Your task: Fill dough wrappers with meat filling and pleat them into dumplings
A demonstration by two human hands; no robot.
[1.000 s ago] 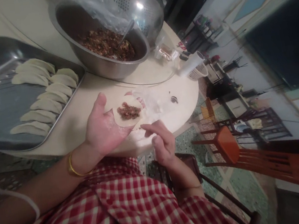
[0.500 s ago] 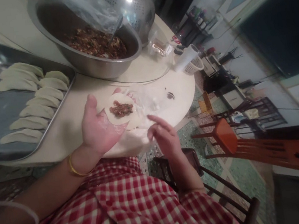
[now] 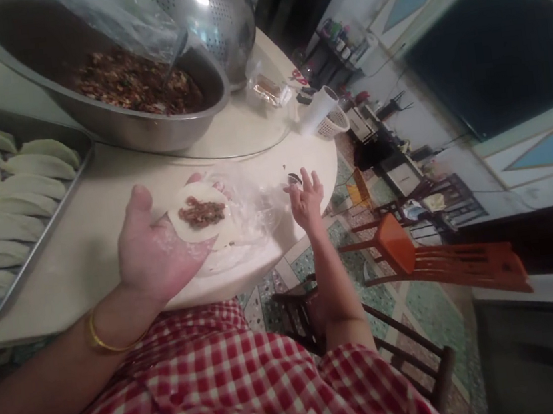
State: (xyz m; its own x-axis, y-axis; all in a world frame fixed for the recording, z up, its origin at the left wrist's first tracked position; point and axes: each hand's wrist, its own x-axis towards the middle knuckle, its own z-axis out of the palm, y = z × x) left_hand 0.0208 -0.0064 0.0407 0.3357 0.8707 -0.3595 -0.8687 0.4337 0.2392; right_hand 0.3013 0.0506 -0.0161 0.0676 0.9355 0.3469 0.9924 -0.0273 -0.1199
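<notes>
My left hand point(image 3: 158, 248) is held palm up over the table edge, cradling a round dumpling wrapper point(image 3: 199, 213) with a spoonful of brown meat filling in its middle. My right hand point(image 3: 306, 196) hovers farther right with its fingers spread and nothing in it, close to a small dark object point(image 3: 294, 178) on the table. Between the hands lies a clear plastic sheet with floury wrappers point(image 3: 247, 214).
A big steel bowl point(image 3: 146, 129) of minced filling stands behind, with a steel colander point(image 3: 212, 13) beyond it. A metal tray point(image 3: 68, 192) at the left holds several folded dumplings point(image 3: 13, 199). Orange stool point(image 3: 397, 246) and dark chair point(image 3: 416, 358) stand on the floor at right.
My right hand has moved away from the wrapper, up and to the right toward the small dark object, and its fingers have spread. The left hand keeps holding the filled wrapper.
</notes>
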